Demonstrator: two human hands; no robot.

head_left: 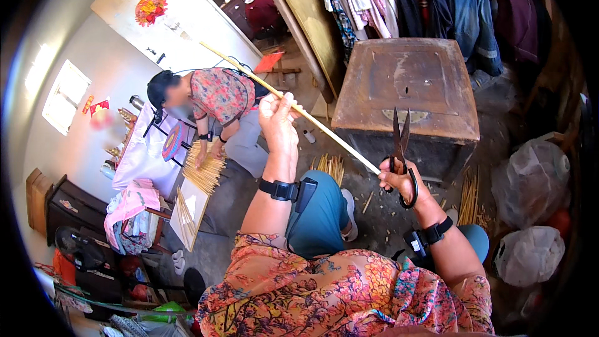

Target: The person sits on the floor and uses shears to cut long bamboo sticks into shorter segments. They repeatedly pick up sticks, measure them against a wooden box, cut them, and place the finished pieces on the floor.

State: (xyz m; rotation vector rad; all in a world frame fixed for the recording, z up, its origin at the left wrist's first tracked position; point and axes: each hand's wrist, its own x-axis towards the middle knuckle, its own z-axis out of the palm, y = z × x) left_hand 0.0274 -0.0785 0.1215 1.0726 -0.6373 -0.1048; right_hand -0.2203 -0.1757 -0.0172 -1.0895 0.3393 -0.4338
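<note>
My left hand (276,123) is closed round a long, thin, pale yellow stalk (337,141), which slants from the upper left down to my right hand. In my right hand (423,195) is a pair of scissors (400,150) with black handles, the blades pointing up and slightly apart. The thumb and fingers of that hand also meet at the stalk's lower end. The blades stand just beyond this end, apart from the stalk. Similar cut stalks (329,166) lie in a bundle on the floor beyond my knee, and more stalks (469,195) lie at the right.
A worn wooden chest (405,78) stands ahead, with clothes (374,3) hanging behind it. At the left, another person (221,93) bends over stalks (203,171) on a white board (190,212). Clear plastic bags (533,181) sit at the right. Small cut bits litter the floor.
</note>
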